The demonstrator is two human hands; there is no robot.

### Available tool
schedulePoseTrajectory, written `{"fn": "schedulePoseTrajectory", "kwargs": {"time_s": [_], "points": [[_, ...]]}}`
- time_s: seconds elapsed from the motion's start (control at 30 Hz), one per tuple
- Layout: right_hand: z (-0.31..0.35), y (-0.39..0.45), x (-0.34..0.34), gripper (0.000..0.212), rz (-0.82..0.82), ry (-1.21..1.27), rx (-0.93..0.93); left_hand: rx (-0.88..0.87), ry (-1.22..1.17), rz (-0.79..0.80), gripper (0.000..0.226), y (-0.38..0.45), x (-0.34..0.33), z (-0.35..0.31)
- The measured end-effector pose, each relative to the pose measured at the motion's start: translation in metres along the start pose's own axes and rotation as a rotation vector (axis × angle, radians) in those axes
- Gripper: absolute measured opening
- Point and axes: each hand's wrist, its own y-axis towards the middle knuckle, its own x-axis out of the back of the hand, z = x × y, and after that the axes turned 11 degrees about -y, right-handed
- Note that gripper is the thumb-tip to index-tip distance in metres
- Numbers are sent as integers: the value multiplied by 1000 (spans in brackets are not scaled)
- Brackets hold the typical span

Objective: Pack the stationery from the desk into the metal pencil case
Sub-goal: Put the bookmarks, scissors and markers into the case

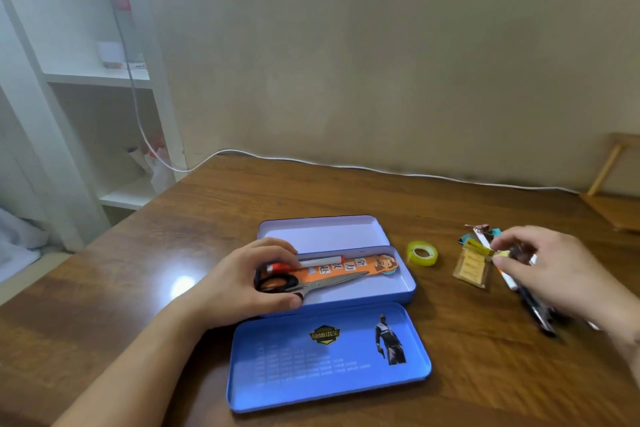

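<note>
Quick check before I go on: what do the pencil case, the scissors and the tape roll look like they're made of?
Pencil case: looks like thin painted metal, pale lilac inside, with rolled rims and a soft sheen. Scissors: bare steel blades that shine grey, and black handles with orange lining, probably plastic. Tape roll: translucent yellow-green glossy film, likely clear plastic tape; its core is too small to tell.
</note>
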Motion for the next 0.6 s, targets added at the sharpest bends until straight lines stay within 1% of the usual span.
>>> {"fn": "schedulePoseTrajectory", "kwargs": {"time_s": [0.07, 0.17, 0.2, 0.3, 0.33, 0.43, 0.47, 0.53, 0.6], "points": [[-16, -2, 2, 23, 58, -72, -72, 14, 23, 27, 49, 0, -1, 0], [-40, -4, 15, 20, 49, -82, -189, 17, 65, 38, 48, -1, -3, 0], [-44, -6, 16, 18, 48, -66, -197, 19, 69, 38, 47, -1, -4, -1], [-38, -10, 16, 14, 132, -90, -182, 9, 66, 42, 44, -2, -7, -4], [-39, -9, 15, 14, 123, -108, -198, 6, 70, 44, 42, -2, -7, -5], [-55, -6, 18, 17, 0, -140, -318, 6, 84, 45, 39, -3, -9, -5], [-61, -6, 18, 17, -1, -156, -353, 7, 91, 46, 39, -4, -9, -5], [-69, -9, 17, 16, 75, -176, -385, 4, 106, 56, 39, -4, -10, -6], [-69, -11, 17, 15, 137, -165, -370, 0, 114, 67, 39, -4, -12, -8]]}}
